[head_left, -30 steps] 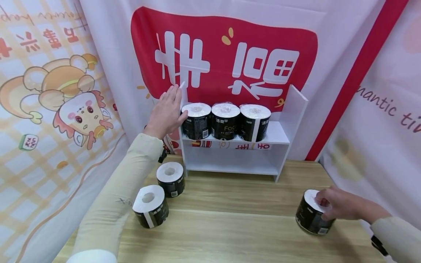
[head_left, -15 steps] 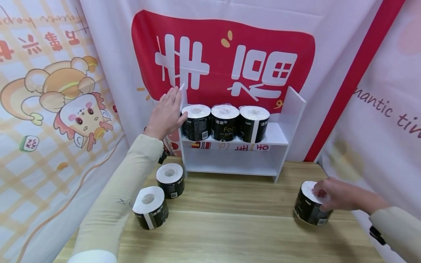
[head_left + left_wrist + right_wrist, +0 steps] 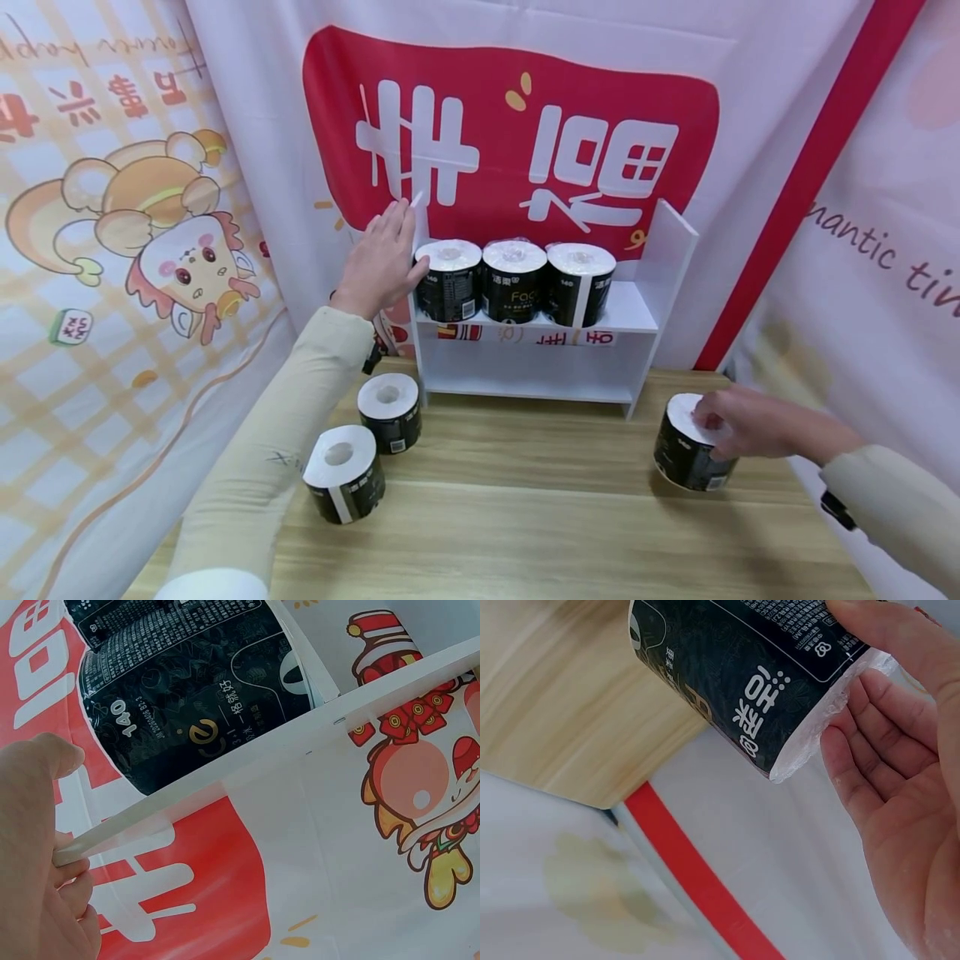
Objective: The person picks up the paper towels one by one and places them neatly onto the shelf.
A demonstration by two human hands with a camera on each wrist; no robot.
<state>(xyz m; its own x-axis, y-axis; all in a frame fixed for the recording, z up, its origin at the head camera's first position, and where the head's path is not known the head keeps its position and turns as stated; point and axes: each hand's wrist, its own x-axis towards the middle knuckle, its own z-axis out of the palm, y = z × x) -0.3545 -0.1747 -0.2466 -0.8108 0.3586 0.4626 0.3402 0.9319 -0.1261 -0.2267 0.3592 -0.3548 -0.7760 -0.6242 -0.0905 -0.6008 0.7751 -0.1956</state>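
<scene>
My left hand (image 3: pixel 381 262) grips the upper part of the left side panel of a white two-tier shelf (image 3: pixel 525 367). In the left wrist view, the thumb (image 3: pixel 60 754) lies on one side of the panel edge and the fingers on the other. At the right of the table my right hand (image 3: pixel 757 423) holds a black-wrapped toilet paper roll (image 3: pixel 682 454) by its top, fingertips at the core and thumb on the outside. The right wrist view shows the roll's black wrapper (image 3: pixel 735 675) and clear plastic top close up. Three similar rolls (image 3: pixel 513 283) stand side by side on the upper tier.
Two more toilet paper rolls, a rear one (image 3: pixel 390 412) and a front one (image 3: pixel 343 475), stand on the wooden table (image 3: pixel 525 525) left of the shelf. Printed cloth (image 3: pixel 750 83) hangs behind and along both sides. The shelf's right panel (image 3: pixel 667 267) rises above its upper tier.
My right hand has moved the toilet paper roll leftward and toward the back of the table. The left hand has stayed at the shelf panel.
</scene>
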